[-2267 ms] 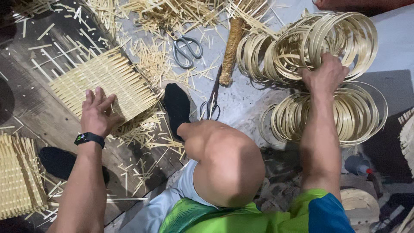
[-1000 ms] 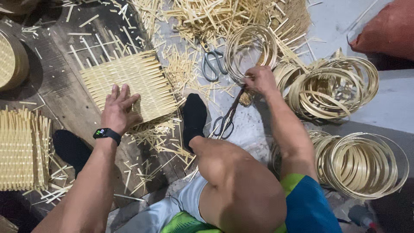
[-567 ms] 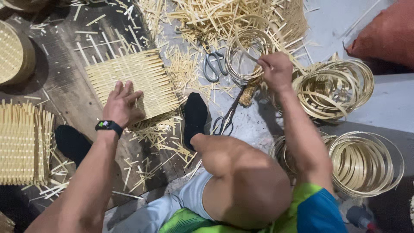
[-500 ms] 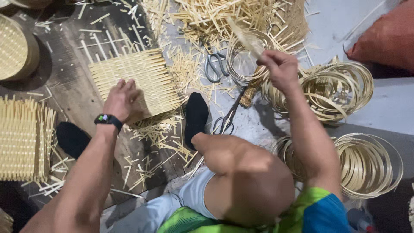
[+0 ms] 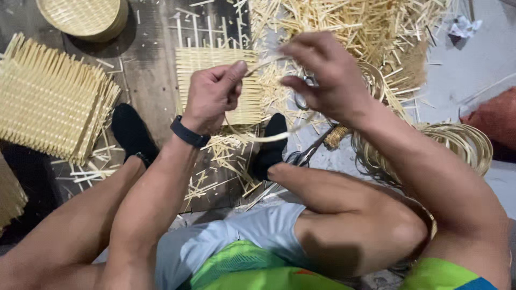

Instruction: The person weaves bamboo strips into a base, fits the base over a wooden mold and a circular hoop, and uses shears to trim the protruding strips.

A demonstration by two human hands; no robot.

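Left hand point(image 5: 212, 96) and right hand point(image 5: 322, 75) each keep a pinching grip on one bamboo hoop point(image 5: 263, 137), raised over the floor above the woven mat point(image 5: 215, 67), ends apart so the strip curves between them; scissors point(image 5: 303, 156) lie beside the foot

Round woven tray point(image 5: 80, 19) cut off by top edge; stack of woven mats point(image 5: 51, 96) runs off left edge. Scissors point(image 5: 303, 156) mostly hidden behind right hand point(image 5: 328, 75) & knee. Thin bamboo hoop point(image 5: 263, 137) blurred, can't tell where it ends.
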